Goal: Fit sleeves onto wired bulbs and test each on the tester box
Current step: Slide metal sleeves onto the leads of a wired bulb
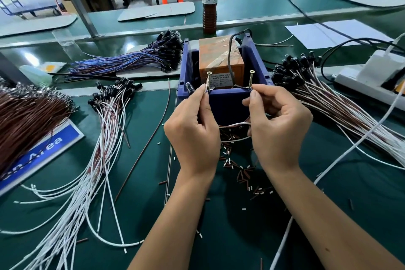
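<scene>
The tester box [225, 98] is a blue bin with an orange block [219, 59] inside and two brass screws [208, 80] standing on its front rim. My left hand [195, 129] pinches one wire end against the left screw, and a clear bulb [189, 87] sticks out beside its fingertips. My right hand [278, 125] pinches the other wire end at the right screw [251, 79]. The white and brown wire pair [235, 125] sags between both hands. Small brown and white sleeves [241, 171] lie scattered on the green mat below.
Sleeved white-and-brown bulb bundles lie left [109, 116] and right [317, 94] of the box. A blue-wired bundle [135, 61] sits behind, brown wires [26, 116] far left. A bottle [210, 0] stands behind the box, a white power strip [368, 76] and cables at right.
</scene>
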The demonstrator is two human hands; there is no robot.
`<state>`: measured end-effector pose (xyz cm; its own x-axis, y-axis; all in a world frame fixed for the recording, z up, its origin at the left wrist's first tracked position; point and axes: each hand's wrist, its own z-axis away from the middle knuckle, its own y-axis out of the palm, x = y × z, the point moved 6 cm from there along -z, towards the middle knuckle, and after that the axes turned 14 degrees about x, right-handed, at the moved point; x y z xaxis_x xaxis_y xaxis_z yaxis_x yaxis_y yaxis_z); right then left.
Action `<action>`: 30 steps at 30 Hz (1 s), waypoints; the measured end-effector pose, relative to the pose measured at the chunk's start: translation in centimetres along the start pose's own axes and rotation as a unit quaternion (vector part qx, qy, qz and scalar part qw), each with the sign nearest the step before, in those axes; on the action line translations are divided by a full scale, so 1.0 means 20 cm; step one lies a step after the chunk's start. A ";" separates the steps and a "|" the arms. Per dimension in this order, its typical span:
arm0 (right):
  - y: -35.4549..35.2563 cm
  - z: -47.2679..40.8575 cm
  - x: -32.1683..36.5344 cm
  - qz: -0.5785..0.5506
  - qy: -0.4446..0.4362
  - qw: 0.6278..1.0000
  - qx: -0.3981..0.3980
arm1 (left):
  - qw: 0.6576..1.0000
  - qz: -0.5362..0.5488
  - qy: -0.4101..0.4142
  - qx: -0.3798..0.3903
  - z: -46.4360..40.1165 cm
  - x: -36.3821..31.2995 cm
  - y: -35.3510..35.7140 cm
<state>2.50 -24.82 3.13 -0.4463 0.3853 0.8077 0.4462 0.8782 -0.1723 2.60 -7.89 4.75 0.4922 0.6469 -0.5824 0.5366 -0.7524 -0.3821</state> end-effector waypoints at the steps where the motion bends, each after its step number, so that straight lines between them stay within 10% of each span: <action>1: 0.00 0.00 0.00 0.002 0.000 1.000 0.000 | 1.000 0.001 0.000 -0.001 0.00 0.00 0.00; 30: -0.02 0.01 0.00 -0.083 0.034 0.996 0.013 | 0.990 0.123 0.036 -0.053 0.05 -0.08 -0.07</action>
<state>2.20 -25.06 3.04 -0.4581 0.2152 0.8625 0.3498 0.9356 -0.0476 0.32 -8.08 5.48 0.6624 0.4558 -0.5946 0.4612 -0.8735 -0.1558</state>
